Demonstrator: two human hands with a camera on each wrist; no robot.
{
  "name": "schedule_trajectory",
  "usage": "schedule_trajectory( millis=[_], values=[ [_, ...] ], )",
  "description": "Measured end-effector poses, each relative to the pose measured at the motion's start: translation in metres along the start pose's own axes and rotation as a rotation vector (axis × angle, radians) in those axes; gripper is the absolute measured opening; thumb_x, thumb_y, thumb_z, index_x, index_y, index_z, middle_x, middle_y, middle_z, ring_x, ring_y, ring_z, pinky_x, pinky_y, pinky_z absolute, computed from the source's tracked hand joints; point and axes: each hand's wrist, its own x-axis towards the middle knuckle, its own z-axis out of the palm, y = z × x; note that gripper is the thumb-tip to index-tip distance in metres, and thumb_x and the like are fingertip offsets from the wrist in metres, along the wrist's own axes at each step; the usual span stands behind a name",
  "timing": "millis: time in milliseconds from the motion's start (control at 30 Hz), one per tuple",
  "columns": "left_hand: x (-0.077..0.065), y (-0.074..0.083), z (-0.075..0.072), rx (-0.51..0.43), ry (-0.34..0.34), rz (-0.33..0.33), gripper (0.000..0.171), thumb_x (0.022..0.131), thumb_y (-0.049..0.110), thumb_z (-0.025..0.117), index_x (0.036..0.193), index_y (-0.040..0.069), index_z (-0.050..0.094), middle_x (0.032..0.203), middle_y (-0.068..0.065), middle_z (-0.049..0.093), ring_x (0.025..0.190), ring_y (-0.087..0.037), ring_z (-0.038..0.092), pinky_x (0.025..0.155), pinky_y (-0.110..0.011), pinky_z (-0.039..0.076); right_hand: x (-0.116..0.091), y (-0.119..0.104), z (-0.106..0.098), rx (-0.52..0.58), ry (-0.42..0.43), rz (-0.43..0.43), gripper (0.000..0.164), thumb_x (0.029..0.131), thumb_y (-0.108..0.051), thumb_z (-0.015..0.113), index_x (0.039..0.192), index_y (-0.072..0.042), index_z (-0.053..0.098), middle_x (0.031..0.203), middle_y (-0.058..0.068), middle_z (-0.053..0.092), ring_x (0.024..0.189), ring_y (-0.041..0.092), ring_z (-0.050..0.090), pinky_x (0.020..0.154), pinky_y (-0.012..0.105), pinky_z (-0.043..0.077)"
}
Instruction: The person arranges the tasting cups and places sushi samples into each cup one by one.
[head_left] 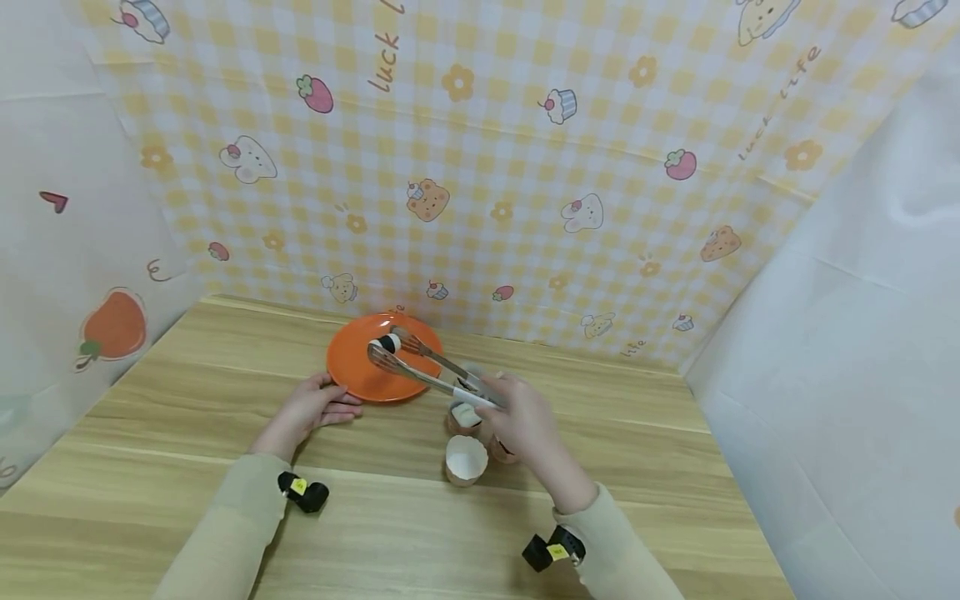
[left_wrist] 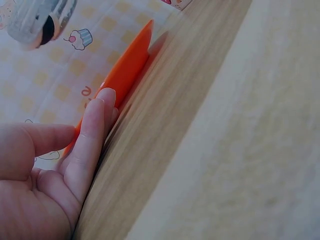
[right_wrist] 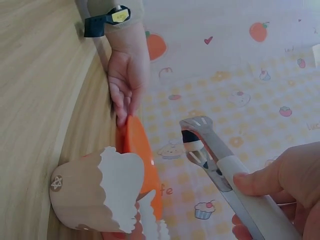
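Note:
My left hand pinches the near left rim of an orange plate, thumb above and fingers under the edge in the left wrist view. My right hand grips a pair of metal tongs with white handles. Between the tong tips is a small black-and-white piece, held above the plate. Under and beside the right hand stand several scalloped paper baking cups. The nearest cup shows a white inside; a cup behind it holds something whitish. The tongs and right hand partly hide the others.
The wooden tabletop runs back to a yellow checked cloth behind the plate. White cloth walls stand at the left and right. A black wrist camera sits on the left sleeve, another on the right.

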Motion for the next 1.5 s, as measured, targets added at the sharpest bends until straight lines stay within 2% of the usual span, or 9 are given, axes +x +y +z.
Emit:
schedule_trajectory(
  millis=[267, 433, 600, 700, 833, 933, 1200, 1500],
  values=[
    [-0.001, 0.001, 0.001, 0.006, 0.005, -0.004, 0.045, 0.104, 0.006, 0.036, 0.139, -0.015, 0.017, 0.092, -0.015, 0.067, 0.079, -0.023, 0.070, 0.073, -0.035, 0.058, -0.012, 0.009, -0.013, 0.071, 0.040, -0.032, 0.041, 0.080, -0.015, 0.079, 0.119, -0.006, 0.068, 0.107, 0.007, 0.067, 0.073, 0.013, 0.058, 0.052, 0.025, 0.046],
    [-0.001, 0.001, 0.001, 0.004, 0.003, -0.008, 0.044, 0.104, 0.006, 0.037, 0.139, -0.014, 0.018, 0.092, -0.015, 0.067, 0.080, -0.023, 0.070, 0.074, -0.034, 0.058, -0.017, 0.019, -0.019, 0.081, 0.068, -0.036, 0.042, 0.078, -0.012, 0.080, 0.118, -0.004, 0.068, 0.101, 0.006, 0.067, 0.063, 0.010, 0.052, 0.046, 0.023, 0.043],
    [-0.001, 0.001, 0.001, 0.003, 0.003, -0.003, 0.044, 0.104, 0.005, 0.036, 0.139, -0.014, 0.018, 0.091, -0.015, 0.067, 0.079, -0.023, 0.070, 0.073, -0.034, 0.058, -0.020, 0.031, -0.022, 0.083, 0.094, -0.052, 0.043, 0.076, -0.009, 0.081, 0.117, -0.004, 0.069, 0.099, 0.003, 0.067, 0.064, 0.009, 0.052, 0.054, 0.026, 0.046],
    [-0.001, 0.001, 0.001, 0.003, 0.004, -0.003, 0.044, 0.103, 0.004, 0.035, 0.139, -0.014, 0.018, 0.091, -0.015, 0.067, 0.079, -0.022, 0.070, 0.073, -0.033, 0.058, -0.022, 0.039, -0.024, 0.076, 0.109, -0.091, 0.043, 0.075, -0.009, 0.082, 0.116, -0.004, 0.069, 0.097, 0.005, 0.067, 0.069, 0.009, 0.055, 0.060, 0.029, 0.049],
    [-0.001, 0.001, 0.001, 0.004, 0.005, -0.005, 0.045, 0.103, 0.004, 0.035, 0.140, -0.015, 0.016, 0.091, -0.015, 0.067, 0.079, -0.022, 0.070, 0.073, -0.033, 0.058, -0.025, 0.050, -0.025, 0.087, 0.122, -0.145, 0.043, 0.075, -0.008, 0.082, 0.115, -0.003, 0.069, 0.097, 0.006, 0.068, 0.071, 0.010, 0.058, 0.060, 0.029, 0.050],
    [-0.001, 0.001, 0.001, 0.007, 0.002, -0.004, 0.046, 0.104, 0.005, 0.035, 0.140, -0.015, 0.015, 0.092, -0.016, 0.066, 0.079, -0.022, 0.070, 0.073, -0.033, 0.058, -0.026, 0.057, -0.029, 0.108, 0.113, -0.164, 0.043, 0.076, -0.006, 0.081, 0.116, -0.003, 0.069, 0.100, 0.008, 0.069, 0.071, 0.010, 0.060, 0.059, 0.027, 0.051],
    [0.001, -0.002, -0.001, 0.009, 0.006, -0.003, 0.047, 0.104, 0.005, 0.035, 0.142, -0.014, 0.015, 0.092, -0.015, 0.066, 0.079, -0.022, 0.069, 0.074, -0.034, 0.058, -0.028, 0.070, -0.040, 0.168, 0.038, -0.133, 0.041, 0.081, -0.007, 0.077, 0.120, -0.005, 0.067, 0.113, 0.015, 0.065, 0.072, 0.011, 0.062, 0.057, 0.022, 0.054],
    [0.001, -0.001, -0.001, 0.014, 0.007, -0.002, 0.047, 0.104, 0.005, 0.035, 0.140, -0.015, 0.015, 0.091, -0.014, 0.066, 0.079, -0.021, 0.069, 0.074, -0.034, 0.058, -0.037, 0.085, -0.048, 0.178, 0.044, -0.209, 0.044, 0.079, -0.005, 0.078, 0.121, -0.004, 0.066, 0.105, 0.010, 0.066, 0.078, 0.010, 0.064, 0.064, 0.021, 0.056]
  ],
)
